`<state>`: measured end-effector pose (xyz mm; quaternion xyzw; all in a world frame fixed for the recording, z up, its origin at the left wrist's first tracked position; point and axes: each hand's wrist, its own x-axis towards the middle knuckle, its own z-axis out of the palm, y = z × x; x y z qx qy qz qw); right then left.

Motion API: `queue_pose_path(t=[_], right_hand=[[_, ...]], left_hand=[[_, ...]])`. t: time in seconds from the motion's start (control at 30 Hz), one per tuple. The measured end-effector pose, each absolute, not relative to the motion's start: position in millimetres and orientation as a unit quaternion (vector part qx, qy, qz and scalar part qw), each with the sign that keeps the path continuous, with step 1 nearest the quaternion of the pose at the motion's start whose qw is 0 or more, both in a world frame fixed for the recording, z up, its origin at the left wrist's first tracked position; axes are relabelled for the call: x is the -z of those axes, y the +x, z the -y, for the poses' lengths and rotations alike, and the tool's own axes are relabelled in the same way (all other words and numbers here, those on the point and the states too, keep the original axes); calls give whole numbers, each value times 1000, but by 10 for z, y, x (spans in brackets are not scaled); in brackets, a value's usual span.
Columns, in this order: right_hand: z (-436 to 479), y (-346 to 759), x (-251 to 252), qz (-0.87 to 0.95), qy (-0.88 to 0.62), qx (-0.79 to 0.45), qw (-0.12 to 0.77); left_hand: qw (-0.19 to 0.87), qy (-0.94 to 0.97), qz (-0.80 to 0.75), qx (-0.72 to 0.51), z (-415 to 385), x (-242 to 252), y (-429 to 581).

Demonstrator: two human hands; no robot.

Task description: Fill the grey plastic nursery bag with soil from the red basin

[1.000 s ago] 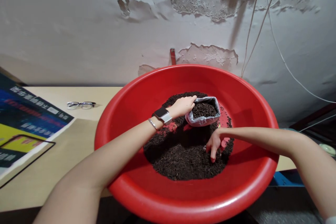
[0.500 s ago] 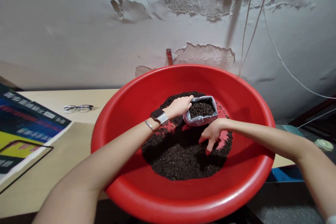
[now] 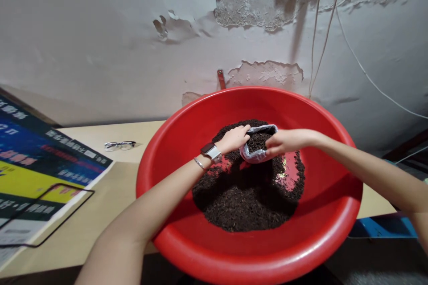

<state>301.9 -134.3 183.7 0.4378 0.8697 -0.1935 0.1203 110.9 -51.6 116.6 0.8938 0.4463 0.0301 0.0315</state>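
A big red plastic basin (image 3: 187,133) holds a heap of dark loose tea leaves (image 3: 247,200). On the heap's far side sits a small clear plastic bag (image 3: 256,156), partly filled with the same leaves. My left hand (image 3: 234,139), with a watch and bracelet on its wrist, grips the bag's left rim. My right hand (image 3: 284,141) is over the bag's right side with its fingers closed at the opening; whether leaves are in them is hidden.
The basin rests on a light wooden table (image 3: 83,196) against a peeling wall. A pair of glasses (image 3: 119,145) lies to the left. A dark printed poster (image 3: 40,173) covers the table's left end. White cables (image 3: 326,31) hang down the wall.
My right hand has lifted from the heap in the basin's front and moved up to the bag's opening. My left hand has kept its hold on the bag. The view has shifted slightly.
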Motion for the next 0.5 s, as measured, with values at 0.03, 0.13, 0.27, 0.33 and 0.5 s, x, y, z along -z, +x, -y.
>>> queue_pose_path(t=[0.03, 0.13, 0.27, 0.33, 0.5], right_hand=[[1268, 3109, -1866, -852, 494, 152, 88], [1054, 3318, -1788, -777, 626, 50, 37], [883, 3354, -1528, -730, 665, 152, 50], [842, 3289, -1423, -711, 677, 183, 40], [768, 3135, -1306, -695, 712, 97, 15]], left_hand=[[37, 887, -459, -30, 507, -1171, 1104], [63, 846, -529, -13, 488, -1215, 1092], [91, 803, -589, 33, 498, -1303, 1091], [109, 805, -581, 52, 504, -1305, 1102], [111, 806, -580, 39, 496, -1222, 1134]])
